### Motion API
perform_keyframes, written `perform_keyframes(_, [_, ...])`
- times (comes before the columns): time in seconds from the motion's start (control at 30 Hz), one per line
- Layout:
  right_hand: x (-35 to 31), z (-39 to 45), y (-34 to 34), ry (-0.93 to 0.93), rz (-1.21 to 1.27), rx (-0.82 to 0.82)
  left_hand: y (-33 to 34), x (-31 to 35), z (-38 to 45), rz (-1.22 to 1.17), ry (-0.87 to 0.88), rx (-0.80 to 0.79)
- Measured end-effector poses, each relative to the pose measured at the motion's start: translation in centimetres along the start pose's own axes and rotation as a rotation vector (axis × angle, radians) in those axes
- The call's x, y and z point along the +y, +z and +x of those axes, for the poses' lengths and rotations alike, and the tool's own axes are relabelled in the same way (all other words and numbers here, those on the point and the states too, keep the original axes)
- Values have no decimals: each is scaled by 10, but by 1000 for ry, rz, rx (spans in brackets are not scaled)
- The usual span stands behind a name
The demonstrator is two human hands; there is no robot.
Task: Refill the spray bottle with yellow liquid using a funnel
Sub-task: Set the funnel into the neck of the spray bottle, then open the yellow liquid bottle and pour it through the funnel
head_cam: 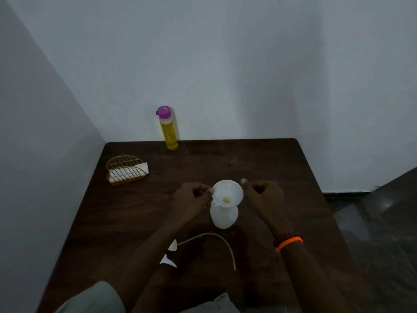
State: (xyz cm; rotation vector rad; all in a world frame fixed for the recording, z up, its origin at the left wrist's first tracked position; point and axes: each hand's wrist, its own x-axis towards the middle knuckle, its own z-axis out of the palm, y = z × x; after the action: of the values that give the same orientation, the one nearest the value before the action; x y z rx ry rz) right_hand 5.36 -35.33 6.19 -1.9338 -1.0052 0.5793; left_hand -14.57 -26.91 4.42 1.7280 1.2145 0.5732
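A white funnel (pixel 228 192) sits in the neck of a white spray bottle (pixel 223 216) standing upright at the middle of the dark wooden table (pixel 282 172). A little yellow shows at the funnel's throat. My left hand (pixel 191 201) pinches the funnel's left rim. My right hand (pixel 262 197) touches its right rim with the thumb tip, fingers curled. The spray head with its curved white tube (pixel 209 239) lies on the table in front of the bottle. A tall bottle of yellow liquid (pixel 168 129) with a purple cap stands at the table's far edge.
A gold wire napkin holder (pixel 126 170) with white napkins stands at the table's left. White walls close in behind and to the left. To the right of the table lies grey floor (pixel 372 222).
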Motion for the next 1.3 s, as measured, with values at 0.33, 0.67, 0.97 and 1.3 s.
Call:
perform_keyframes(0.33, [-9, 64, 3, 1, -73, -102, -25, -13, 30, 11, -127, 70])
perform_keyframes(0.67, [-29, 174, 95, -207, -262, -425, -84, -58, 120, 89, -219, 299])
perform_keyframes(0.97, [-55, 246, 204, -322, -348, -609, -124, -68, 221, 163, -97, 492])
perform_keyframes(1.3, [-81, 282, 265, -442, -206, -574, -130, -58, 269, 104, 202, 496])
